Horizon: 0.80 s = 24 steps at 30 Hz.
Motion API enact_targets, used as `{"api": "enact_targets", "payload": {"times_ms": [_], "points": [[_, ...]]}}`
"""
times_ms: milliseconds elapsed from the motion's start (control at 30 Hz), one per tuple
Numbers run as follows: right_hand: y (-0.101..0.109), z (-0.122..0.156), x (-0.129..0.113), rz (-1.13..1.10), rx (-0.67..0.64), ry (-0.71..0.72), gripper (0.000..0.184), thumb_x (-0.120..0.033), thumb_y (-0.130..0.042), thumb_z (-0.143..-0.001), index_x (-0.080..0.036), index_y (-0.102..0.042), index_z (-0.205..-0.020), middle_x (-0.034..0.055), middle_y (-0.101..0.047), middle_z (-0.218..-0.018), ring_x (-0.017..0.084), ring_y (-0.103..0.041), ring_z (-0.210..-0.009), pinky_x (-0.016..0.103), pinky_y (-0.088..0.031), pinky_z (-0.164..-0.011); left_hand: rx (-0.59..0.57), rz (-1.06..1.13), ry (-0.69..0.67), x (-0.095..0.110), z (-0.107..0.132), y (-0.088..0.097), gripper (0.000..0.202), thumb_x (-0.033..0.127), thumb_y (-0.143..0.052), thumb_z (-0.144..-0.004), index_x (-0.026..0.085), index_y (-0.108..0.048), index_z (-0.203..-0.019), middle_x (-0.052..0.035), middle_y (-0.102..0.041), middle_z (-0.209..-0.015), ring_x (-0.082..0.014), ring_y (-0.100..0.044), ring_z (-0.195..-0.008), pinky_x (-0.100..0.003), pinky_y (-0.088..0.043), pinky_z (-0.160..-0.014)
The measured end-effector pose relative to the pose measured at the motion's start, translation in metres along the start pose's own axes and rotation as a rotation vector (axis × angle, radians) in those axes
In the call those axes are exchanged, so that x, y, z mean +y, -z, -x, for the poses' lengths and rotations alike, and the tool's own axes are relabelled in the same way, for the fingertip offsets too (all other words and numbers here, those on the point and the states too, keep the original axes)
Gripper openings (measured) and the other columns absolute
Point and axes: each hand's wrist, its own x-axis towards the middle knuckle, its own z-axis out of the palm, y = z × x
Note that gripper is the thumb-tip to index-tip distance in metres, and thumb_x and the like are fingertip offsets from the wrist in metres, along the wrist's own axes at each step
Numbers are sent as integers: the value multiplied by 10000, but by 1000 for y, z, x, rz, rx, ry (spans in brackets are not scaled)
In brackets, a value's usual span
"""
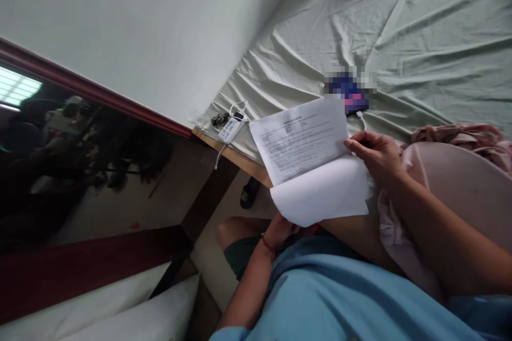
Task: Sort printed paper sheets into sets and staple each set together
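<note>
I hold a white printed sheet of paper (pixel 308 154), bent so its lower part folds back blank. My right hand (pixel 374 155) pinches its right edge with closed fingers. My left hand (pixel 280 229) is under the lower left corner, mostly hidden by the paper, with a red thread on the wrist. The sheet hangs over my lap, near the edge of a bed (pixel 400 26) covered in a pale green sheet.
A phone (pixel 350 91) with a blurred screen lies on the bed just beyond the paper. A white power bank (pixel 231 129) with cables and small dark earbuds (pixel 219 120) sits at the bed's corner. A pink cloth (pixel 460 136) lies at right. A sandal (pixel 250 192) is on the floor.
</note>
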Motion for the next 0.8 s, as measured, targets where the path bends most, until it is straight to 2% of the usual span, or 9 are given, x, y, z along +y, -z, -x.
{"api": "enact_targets", "payload": {"times_ms": [100,200,367,600,800], "points": [[-1,2,1,61,30,27,345,-504,-818,-796,-219,-643,-708,-7,-552,-652,125,-445,-604,297,-309,-558,-64,75,-30,0,0,-2,552,605,-621,-863,187,-463,-539,16,-401,-481,-84,-334,-489,-271,-270,-530],[-2,2,2,101,39,68,314,-477,-810,-800,-218,-643,-738,-10,-558,-671,128,-464,-623,292,-327,-576,-65,100,-35,-3,0,-1,580,663,-621,-869,180,-475,-582,30,-398,-482,-72,-318,-477,-258,-230,-510],[0,-2,3,16,5,44,322,-458,-847,-756,-209,-644,-729,-18,-566,-674,110,-459,-613,271,-320,-564,-89,93,-70,-4,0,0,638,761,-606,-839,187,-466,-598,33,-387,-479,-75,-310,-475,-265,-216,-503],[3,-4,1,-98,-39,-60,350,-477,-878,-710,-204,-658,-696,-31,-528,-611,87,-386,-538,261,-273,-505,-95,28,-55,-1,-1,1,615,687,-595,-882,189,-459,-548,16,-391,-454,-82,-325,-452,-267,-223,-485],[1,-3,8,65,-13,81,233,-433,-823,-778,-217,-739,-806,2,-658,-736,127,-533,-649,279,-399,-600,14,117,-30,-15,-3,-4,534,647,-632,-851,186,-502,-617,51,-367,-431,-69,-292,-422,-241,-203,-462]]}}
